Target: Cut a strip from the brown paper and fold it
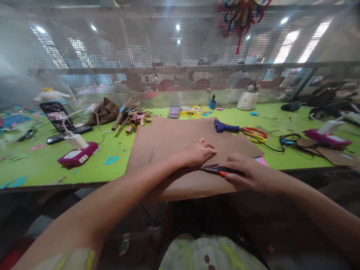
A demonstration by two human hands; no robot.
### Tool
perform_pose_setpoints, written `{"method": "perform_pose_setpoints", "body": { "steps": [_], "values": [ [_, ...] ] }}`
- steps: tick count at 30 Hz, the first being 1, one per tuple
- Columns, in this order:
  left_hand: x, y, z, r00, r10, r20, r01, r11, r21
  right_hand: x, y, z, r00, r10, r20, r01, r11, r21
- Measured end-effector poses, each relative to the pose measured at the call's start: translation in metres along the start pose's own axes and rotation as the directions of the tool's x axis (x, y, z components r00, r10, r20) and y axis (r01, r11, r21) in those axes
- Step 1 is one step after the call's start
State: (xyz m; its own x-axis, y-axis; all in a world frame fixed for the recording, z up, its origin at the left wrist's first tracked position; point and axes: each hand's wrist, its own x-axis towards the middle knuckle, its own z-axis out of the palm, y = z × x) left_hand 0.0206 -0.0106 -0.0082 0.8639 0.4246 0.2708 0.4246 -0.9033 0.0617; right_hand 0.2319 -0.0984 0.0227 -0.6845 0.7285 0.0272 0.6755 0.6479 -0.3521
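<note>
- The brown paper sheet (pixel 180 150) is spread on the green table (pixel 50 165), its near edge hanging over the table's front.
- The sheet is pinned flat by the left hand (pixel 198 153), fingers extended, nothing clasped.
- A dark cutter (pixel 218 170) is gripped by the right hand (pixel 249 174), just beside the left fingertips.
- Should the blade slip, those fingertips could be nicked; the overhanging paper could be torn crooked.

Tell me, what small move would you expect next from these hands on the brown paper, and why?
Probably a short pull of the cutter toward the table edge. The right hand grips it low against the brown paper, while the left hand lies flat on the sheet just beside it, pinning it down. That looks like a cut under way, though the blade itself is too small to see.
</note>
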Motion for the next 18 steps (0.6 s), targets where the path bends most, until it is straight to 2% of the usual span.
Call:
{"method": "perform_pose_setpoints", "body": {
  "steps": [4,7,13,18],
  "values": [
    [0.001,-0.003,-0.002,0.999,-0.025,-0.028,0.023,0.996,-0.085,-0.005,0.005,-0.001,1.000,0.021,0.018,-0.021,1.000,0.000],
    [-0.022,-0.011,-0.014,0.996,-0.073,-0.051,0.064,0.985,-0.160,-0.005,0.005,0.002,1.000,0.018,0.008,-0.018,1.000,-0.013],
    [-0.075,-0.014,-0.035,0.991,-0.133,0.025,0.134,0.989,-0.058,-0.004,0.002,0.006,1.000,0.008,-0.007,-0.008,0.999,-0.035],
    [-0.083,-0.012,-0.032,0.989,-0.145,0.037,0.146,0.989,-0.015,-0.003,-0.002,0.008,0.999,-0.005,-0.031,0.005,1.000,-0.009]
  ]
}}
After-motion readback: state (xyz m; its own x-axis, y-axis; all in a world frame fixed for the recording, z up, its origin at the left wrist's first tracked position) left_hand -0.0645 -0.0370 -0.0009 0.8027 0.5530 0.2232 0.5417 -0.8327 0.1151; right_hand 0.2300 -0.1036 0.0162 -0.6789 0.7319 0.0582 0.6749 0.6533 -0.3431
